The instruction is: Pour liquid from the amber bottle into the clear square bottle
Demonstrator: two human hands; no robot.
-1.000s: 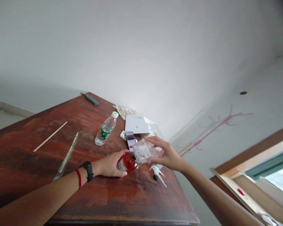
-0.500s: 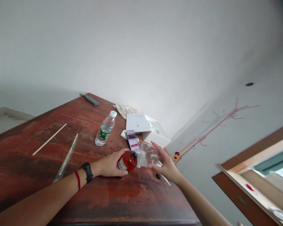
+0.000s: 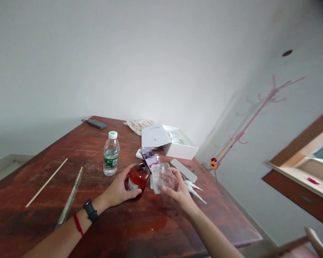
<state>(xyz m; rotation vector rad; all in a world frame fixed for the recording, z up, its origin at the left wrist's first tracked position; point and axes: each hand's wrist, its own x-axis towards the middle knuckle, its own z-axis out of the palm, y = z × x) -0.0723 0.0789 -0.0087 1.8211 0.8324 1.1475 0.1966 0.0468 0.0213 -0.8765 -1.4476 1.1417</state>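
My left hand (image 3: pixel 118 191) is wrapped round an amber bottle (image 3: pixel 140 176) with a white label and an uncovered dark neck. The bottle stands nearly upright above or on the table; I cannot tell whether its base touches. Just to its right, my right hand (image 3: pixel 181 193) grips a clear, square-sided bottle (image 3: pixel 163 175) between thumb and fingers. What is inside the clear bottle is hard to make out. A water bottle (image 3: pixel 111 157) with a green label and white cap stands to the left of the amber bottle.
The dark red wooden table (image 3: pixel 97 229) carries a thin stick (image 3: pixel 47 182), wrapped chopsticks (image 3: pixel 71 197), a grey device (image 3: pixel 95 124), a cloth (image 3: pixel 138 125), a phone (image 3: pixel 149 157) and an opened white box (image 3: pixel 181 150). White pointed nozzles (image 3: pixel 197 195) lie beyond my right hand.
The amber bottle has gone from tilted toward the clear bottle to nearly upright, and a gap now separates them. My right fingers have closed round the clear bottle. The camera view has shifted.
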